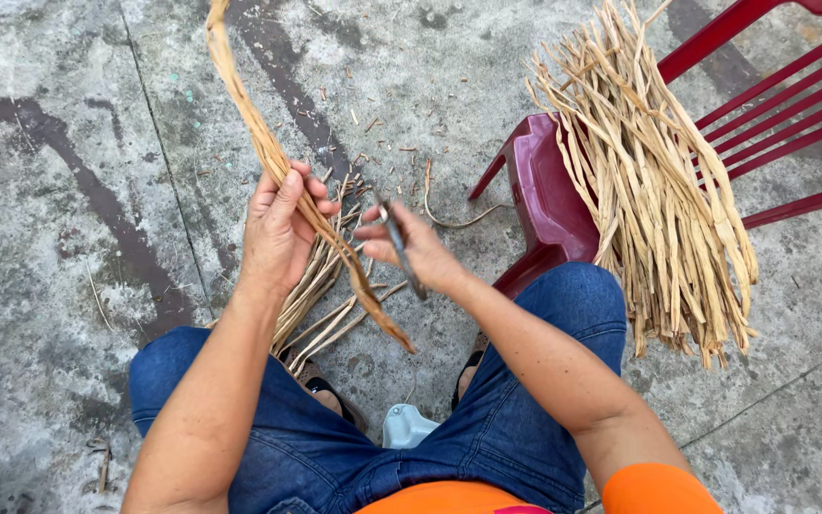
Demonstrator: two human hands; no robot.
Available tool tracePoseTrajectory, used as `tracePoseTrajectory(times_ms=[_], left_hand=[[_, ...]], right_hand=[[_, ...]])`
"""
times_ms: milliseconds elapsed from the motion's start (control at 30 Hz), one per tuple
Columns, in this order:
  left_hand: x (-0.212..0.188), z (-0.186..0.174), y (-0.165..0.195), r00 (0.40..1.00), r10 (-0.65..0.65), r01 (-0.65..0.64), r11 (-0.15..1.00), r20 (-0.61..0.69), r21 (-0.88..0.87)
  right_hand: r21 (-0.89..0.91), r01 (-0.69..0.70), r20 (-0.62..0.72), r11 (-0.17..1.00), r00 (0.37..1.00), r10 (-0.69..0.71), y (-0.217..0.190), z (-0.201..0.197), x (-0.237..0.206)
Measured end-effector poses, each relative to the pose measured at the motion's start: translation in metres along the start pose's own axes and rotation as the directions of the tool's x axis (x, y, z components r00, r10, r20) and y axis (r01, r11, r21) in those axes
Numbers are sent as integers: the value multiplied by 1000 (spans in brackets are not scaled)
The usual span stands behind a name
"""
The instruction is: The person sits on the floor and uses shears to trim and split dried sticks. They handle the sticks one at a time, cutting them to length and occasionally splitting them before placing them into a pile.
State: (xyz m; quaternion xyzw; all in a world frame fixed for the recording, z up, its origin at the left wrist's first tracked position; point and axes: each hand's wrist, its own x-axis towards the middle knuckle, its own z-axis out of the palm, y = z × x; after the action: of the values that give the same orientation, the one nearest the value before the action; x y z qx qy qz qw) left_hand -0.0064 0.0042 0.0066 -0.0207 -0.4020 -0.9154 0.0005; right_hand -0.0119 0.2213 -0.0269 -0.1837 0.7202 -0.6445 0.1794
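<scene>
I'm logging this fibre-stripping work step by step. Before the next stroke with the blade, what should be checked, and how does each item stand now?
1. Left hand gripping the dried strip: ok, fingers wrapped around it.
2. Right hand holding the small blade: ok.
3. Blade edge clear of the left fingers: cannot tell.
4. Strip's lower end hanging free above the knees: ok.
5. Bundle of strips resting on the red chair: ok.
</scene>
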Motion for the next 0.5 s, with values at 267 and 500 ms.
tracePoseTrajectory(times_ms=[267,500], left_hand=[[15,16,6,988,112,-131,975,-111,-180],[30,-31,49,907,295,-338,936,-301,-101]], right_hand=[[191,-167,114,967,983,147,8,18,-5],[95,-99,21,991,995,97,7,-8,-2]])
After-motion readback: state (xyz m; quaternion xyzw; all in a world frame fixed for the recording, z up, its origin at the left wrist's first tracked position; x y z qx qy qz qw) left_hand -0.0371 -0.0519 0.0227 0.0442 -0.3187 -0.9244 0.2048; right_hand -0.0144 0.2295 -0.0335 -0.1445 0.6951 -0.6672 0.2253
